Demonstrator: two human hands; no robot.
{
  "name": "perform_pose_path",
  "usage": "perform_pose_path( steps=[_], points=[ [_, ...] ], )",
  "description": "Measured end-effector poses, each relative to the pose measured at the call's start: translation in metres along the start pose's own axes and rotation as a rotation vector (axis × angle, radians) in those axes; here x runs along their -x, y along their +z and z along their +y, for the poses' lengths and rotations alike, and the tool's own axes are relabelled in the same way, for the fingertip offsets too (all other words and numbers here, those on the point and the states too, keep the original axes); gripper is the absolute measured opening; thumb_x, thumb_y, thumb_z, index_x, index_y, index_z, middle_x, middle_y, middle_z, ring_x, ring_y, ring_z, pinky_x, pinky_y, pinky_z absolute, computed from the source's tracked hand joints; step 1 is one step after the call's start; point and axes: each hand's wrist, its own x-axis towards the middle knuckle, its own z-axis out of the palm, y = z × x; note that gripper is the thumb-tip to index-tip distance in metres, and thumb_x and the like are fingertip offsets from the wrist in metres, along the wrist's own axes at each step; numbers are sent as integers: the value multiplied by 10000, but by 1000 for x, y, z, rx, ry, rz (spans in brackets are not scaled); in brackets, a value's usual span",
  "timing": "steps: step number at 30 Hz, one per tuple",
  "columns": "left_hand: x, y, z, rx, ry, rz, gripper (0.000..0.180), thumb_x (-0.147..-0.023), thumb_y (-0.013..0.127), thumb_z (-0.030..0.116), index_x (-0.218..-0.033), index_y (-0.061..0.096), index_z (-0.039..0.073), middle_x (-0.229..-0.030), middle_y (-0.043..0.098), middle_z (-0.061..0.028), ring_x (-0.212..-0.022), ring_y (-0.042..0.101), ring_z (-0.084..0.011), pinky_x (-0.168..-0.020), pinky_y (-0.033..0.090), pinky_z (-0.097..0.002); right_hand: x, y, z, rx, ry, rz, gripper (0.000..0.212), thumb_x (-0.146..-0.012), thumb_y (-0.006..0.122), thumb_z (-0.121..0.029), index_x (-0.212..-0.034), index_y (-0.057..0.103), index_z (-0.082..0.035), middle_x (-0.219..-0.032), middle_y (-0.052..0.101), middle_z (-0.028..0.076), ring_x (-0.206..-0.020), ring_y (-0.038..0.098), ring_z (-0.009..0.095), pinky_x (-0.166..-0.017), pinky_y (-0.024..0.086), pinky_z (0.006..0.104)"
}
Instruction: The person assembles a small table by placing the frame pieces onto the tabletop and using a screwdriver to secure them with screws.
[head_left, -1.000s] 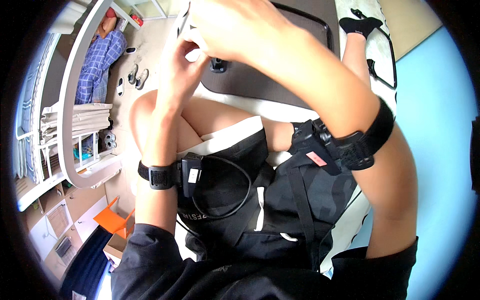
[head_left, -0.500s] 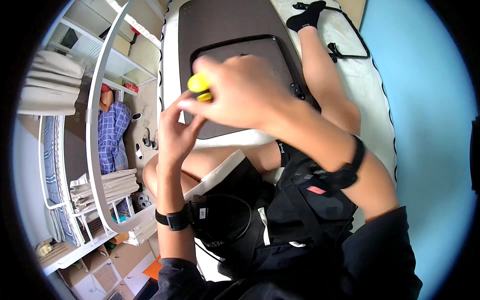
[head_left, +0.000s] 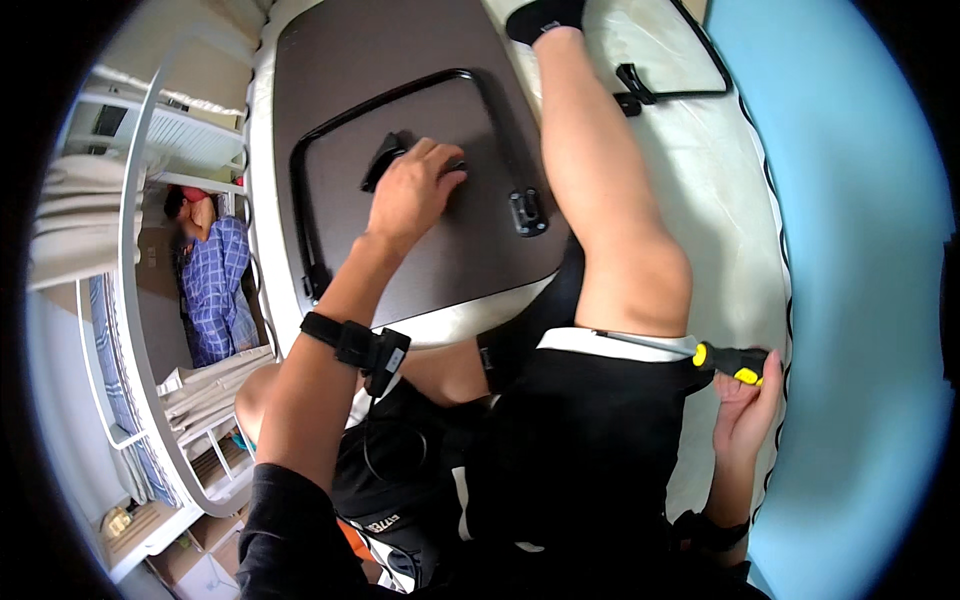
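My left hand (head_left: pixel 412 195) is over the dark brown board (head_left: pixel 400 270), fingers bent down and thumb near the index finger around a small dark thing I cannot make out. Beside its fingers lies a black angular plastic piece (head_left: pixel 382 162), partly covered by the hand. A bent black tube frame (head_left: pixel 400 92) rests on the board around that spot, with a black fitting (head_left: pixel 528 212) at its right end. At the right, my right hand (head_left: pixel 745 405) grips a screwdriver (head_left: pixel 735 362) by its black and yellow handle. Its shaft points left across my shorts' white hem.
A second black tube frame (head_left: pixel 690 94) lies on the white mattress (head_left: pixel 710 230) beyond my outstretched leg (head_left: pixel 610 170). A light blue wall (head_left: pixel 840 250) borders the right. At the left are a white bed rail (head_left: pixel 130 250) and, lower down, another person in a blue checked cloth (head_left: pixel 213 285).
My hands were together around the screwdriver. They have parted: my right hand carried the screwdriver down to the right, and my left hand reached onto the board. The view shifted.
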Motion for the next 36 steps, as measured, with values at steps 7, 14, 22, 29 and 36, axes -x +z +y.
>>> perform_pose_path(
  steps=[7, 14, 22, 29, 36],
  points=[
    [-7, 11, -3, -170, 14, -75, 166, -884, 628, 117, -1008, 662, 12, -1004, 640, -114, -897, 632, -279, -808, 497, -368, -7, -8, -1, -53, -22, -46, 376, -1009, 410, -384, -956, 506, -24, -734, 531, 57, -593, 446, 123, -572, 352, 269],
    [38, -79, 118, 628, -145, -176, 134, -876, 647, 3, -1009, 637, -19, -950, 676, -128, -900, 666, -181, -796, 554, -301, 7, 11, -14, -72, -155, -246, 413, -992, 439, -420, -1077, 459, -16, -749, 547, 77, -602, 483, 148, -572, 378, 286],
    [126, -144, 153, 1208, -417, 42, 127, -880, 658, 9, -993, 679, -44, -934, 694, -108, -878, 667, -159, -800, 538, -259, 40, 46, -25, -88, -189, -474, 500, -947, 512, -471, -1103, 437, -2, -846, 602, 118, -630, 548, 173, -554, 424, 284],
    [160, -153, 151, 1376, -406, 149, 147, -908, 632, 33, -1013, 653, -67, -930, 683, -100, -860, 673, -145, -789, 565, -244, 64, 66, -34, -18, -276, -572, 490, -943, 520, -453, -1089, 446, 9, -839, 595, 131, -631, 556, 182, -558, 433, 282],
    [177, -164, 141, 1273, -390, 192, 143, -917, 626, 45, -1006, 640, -67, -901, 673, -94, -827, 655, -142, -765, 550, -255, 75, 80, -38, 79, -334, -652, 513, -918, 572, -432, -1068, 462, 46, -882, 578, 138, -671, 579, 198, -605, 478, 288]
  ],
)
